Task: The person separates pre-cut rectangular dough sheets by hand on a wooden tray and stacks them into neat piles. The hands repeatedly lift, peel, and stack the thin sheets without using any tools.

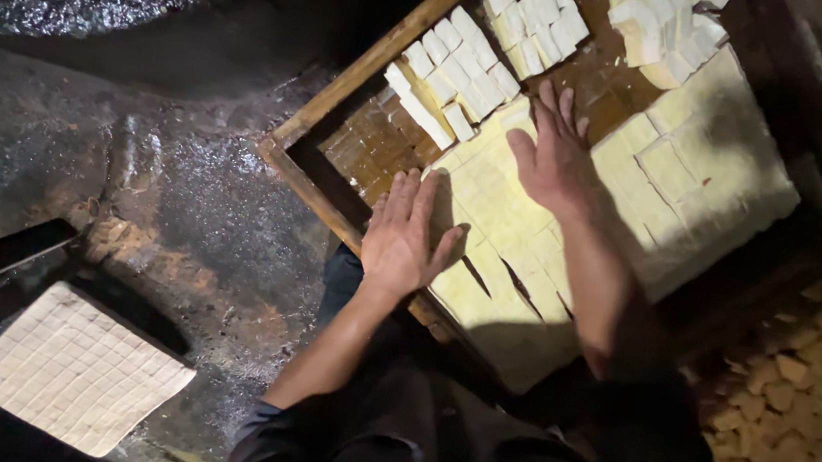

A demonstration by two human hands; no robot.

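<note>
I see no packages, labels, signs or screens anywhere in my view, from the upper left of the frame to the lower right; nothing printed or wrapped shows at all.

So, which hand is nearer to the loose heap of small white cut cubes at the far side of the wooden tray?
Right. The right hand lies flat just below the white cubes; the left hand rests at the tray's near edge, farther away.

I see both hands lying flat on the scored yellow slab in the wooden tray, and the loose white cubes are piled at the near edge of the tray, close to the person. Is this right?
Not quite. The head view shows the left hand and right hand flat on the scored yellow slab in the wooden tray, but the loose white cubes are piled at the far edge, away from the person.
</note>
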